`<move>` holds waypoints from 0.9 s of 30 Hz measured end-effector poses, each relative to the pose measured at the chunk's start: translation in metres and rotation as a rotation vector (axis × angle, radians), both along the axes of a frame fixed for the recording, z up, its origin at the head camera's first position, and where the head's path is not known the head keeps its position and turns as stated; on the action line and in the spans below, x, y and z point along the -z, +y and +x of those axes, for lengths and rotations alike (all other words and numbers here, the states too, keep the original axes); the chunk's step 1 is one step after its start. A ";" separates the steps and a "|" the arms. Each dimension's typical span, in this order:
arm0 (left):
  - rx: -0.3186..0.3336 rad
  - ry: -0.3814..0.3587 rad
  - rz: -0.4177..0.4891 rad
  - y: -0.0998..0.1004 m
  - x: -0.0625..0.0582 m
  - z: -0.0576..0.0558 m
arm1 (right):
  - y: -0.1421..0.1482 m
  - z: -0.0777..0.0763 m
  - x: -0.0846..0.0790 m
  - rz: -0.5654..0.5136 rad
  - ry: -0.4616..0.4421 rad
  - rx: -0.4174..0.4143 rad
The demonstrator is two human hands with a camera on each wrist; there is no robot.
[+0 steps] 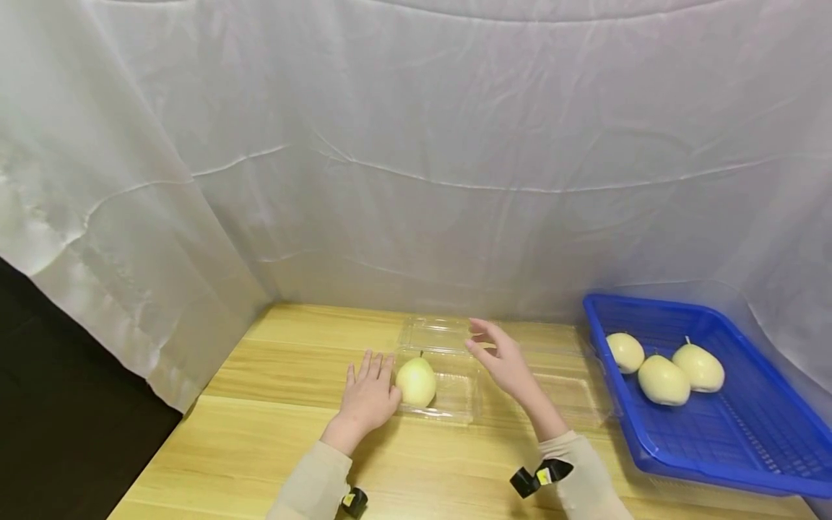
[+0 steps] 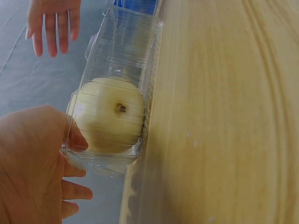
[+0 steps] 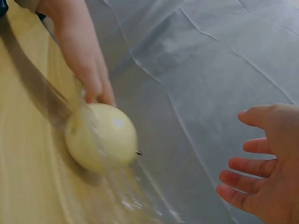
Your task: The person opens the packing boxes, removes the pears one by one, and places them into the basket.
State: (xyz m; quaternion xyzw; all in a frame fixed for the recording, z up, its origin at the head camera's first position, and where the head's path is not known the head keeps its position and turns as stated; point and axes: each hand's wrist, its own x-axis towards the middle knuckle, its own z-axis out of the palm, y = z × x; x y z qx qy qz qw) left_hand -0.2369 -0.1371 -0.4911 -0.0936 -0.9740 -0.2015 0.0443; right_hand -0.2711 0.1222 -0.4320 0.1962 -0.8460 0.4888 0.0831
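A pale yellow pear [image 1: 416, 383] stands stem up in the left end of a clear plastic box [image 1: 458, 408] on the table. My left hand [image 1: 367, 397] is at the box's left end, fingers straight and spread outside it. In the left wrist view, its thumb [image 2: 77, 137] reaches over the box's wall beside the pear [image 2: 110, 116]. My right hand [image 1: 503, 361] hovers above the plastic to the right of the pear, fingers loosely bent and holding nothing. In the right wrist view, this hand [image 3: 261, 163] is apart from the pear.
A blue plastic basket [image 1: 721, 473] on the right holds three more pears [image 1: 663, 380]. Another clear plastic tray [image 1: 565, 415] lies between the box and the basket. Grey-white cloth [image 1: 416, 144] hangs behind the wooden table [image 1: 273, 433].
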 end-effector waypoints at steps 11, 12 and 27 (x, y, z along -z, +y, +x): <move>-0.002 -0.011 0.002 0.000 -0.002 0.001 | -0.050 0.004 0.025 0.006 -0.107 0.024; -0.001 -0.013 0.001 0.000 -0.002 0.001 | -0.054 0.005 0.028 0.017 -0.117 0.020; -0.014 -0.023 -0.009 0.001 0.000 0.000 | -0.080 0.012 0.055 0.088 -0.124 -0.021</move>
